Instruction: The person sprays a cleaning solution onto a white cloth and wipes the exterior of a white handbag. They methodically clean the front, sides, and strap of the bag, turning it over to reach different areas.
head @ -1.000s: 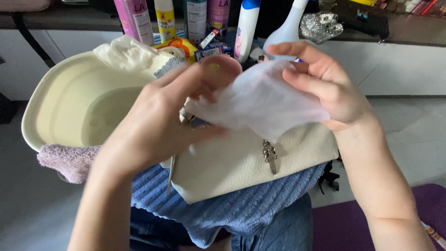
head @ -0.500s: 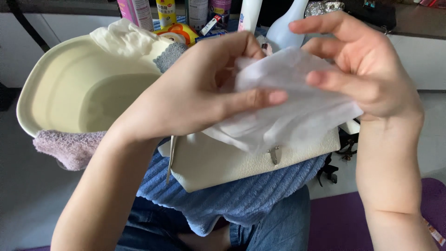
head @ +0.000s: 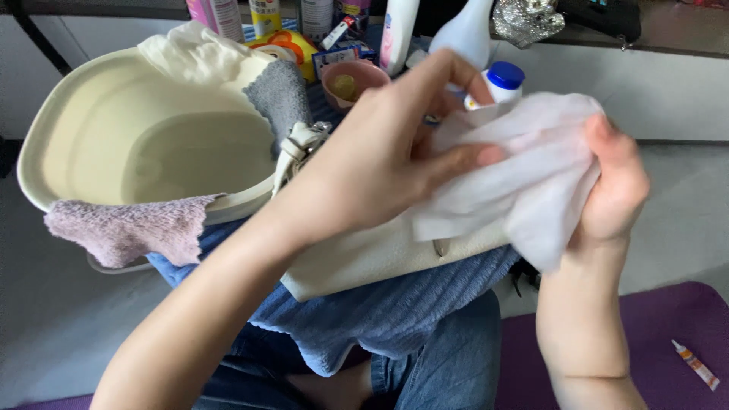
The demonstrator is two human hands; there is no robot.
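Above the lap, over a cream leather handbag (head: 364,258) that lies on a blue ribbed towel (head: 380,311), both hands hold a white wet wipe (head: 524,175). The left hand (head: 380,159) pinches its near edge between thumb and fingers, and the right hand (head: 615,190) is closed around its far side. To the left sits a cream plastic basin (head: 114,129) with a pink cloth (head: 129,228) draped over its rim and a grey cloth (head: 281,95) at its far side.

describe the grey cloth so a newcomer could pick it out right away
Start at the big cream basin on the left. Three cloths hang over its rim: the grey cloth drapes its right edge, just above the cream bag's strap. The white cloth sits at the back, the pink cloth at the front.
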